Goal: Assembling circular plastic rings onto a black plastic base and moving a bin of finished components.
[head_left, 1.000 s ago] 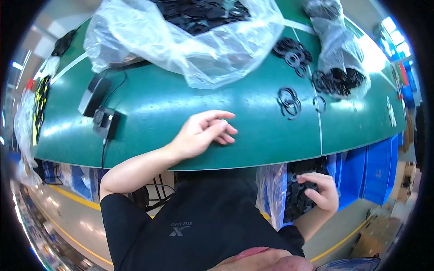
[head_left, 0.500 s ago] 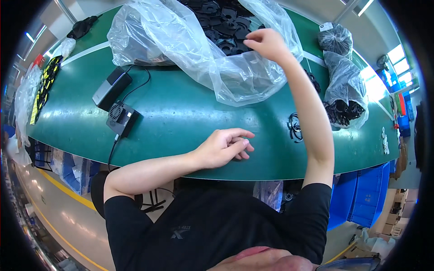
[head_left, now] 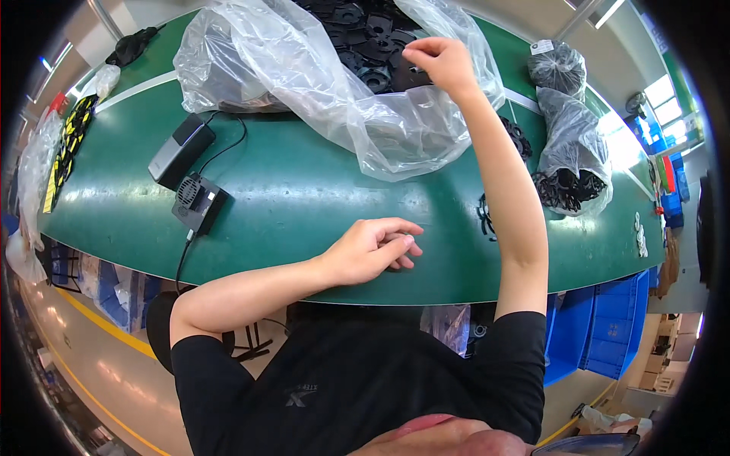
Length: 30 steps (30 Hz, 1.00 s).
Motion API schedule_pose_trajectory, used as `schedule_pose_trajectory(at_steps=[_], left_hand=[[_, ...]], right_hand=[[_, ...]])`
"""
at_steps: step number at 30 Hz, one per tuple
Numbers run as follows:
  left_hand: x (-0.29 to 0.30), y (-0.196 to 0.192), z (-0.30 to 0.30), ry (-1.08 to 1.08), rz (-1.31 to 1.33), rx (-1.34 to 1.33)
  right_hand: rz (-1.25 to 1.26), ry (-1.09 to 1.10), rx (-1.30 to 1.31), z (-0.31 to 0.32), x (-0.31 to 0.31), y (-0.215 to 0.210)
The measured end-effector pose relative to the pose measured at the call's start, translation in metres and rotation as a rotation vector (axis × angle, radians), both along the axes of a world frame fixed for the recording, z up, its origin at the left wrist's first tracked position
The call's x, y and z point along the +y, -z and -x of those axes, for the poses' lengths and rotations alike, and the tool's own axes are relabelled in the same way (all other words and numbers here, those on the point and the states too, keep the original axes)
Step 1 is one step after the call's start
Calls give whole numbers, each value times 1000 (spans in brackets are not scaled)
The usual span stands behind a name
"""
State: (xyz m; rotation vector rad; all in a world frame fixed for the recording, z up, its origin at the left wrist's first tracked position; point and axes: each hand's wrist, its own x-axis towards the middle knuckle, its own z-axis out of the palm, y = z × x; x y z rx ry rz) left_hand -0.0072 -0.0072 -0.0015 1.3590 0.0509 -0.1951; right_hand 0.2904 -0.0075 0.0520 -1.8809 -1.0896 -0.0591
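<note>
Parts (head_left: 372, 39), black, top centre, in bag (head_left: 399, 140) spread wide, likely for easy reach; right hand (head_left: 449, 64) beside, thumb-to-finger, hold unclear; left hand (head_left: 370, 251) loosely parted, over surface (head_left: 304, 171).

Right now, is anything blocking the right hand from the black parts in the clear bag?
Nothing visible: the right hand is over the open mouth of the clear bag, where black parts lie exposed; contact is unclear.

Parts (head_left: 378, 52) in bag (head_left: 255, 49) on table (head_left: 114, 220); devices (head_left: 181, 152) to left.
</note>
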Motion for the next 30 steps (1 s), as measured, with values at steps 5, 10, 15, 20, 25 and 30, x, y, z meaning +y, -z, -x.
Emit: schedule_pose_trajectory(at_steps=[5, 10, 15, 20, 25, 30], left_hand=[[-1, 4, -3, -5, 62, 60], [6, 2, -10, -157, 405, 217], [14, 0, -8, 46, 602, 279], [8, -6, -6, 367, 379, 259], [9, 0, -4, 228, 287, 229], [2, -2, -7, 44, 317, 267]], right_hand=[[-452, 7, 74, 11, -36, -24], [-251, -336, 429, 90, -101, -47], [123, -639, 215, 169, -154, -31], [24, -649, 42, 197, -188, 2], [35, -203, 28, 176, -217, 5], [38, 410, 188, 120, -271, 32]])
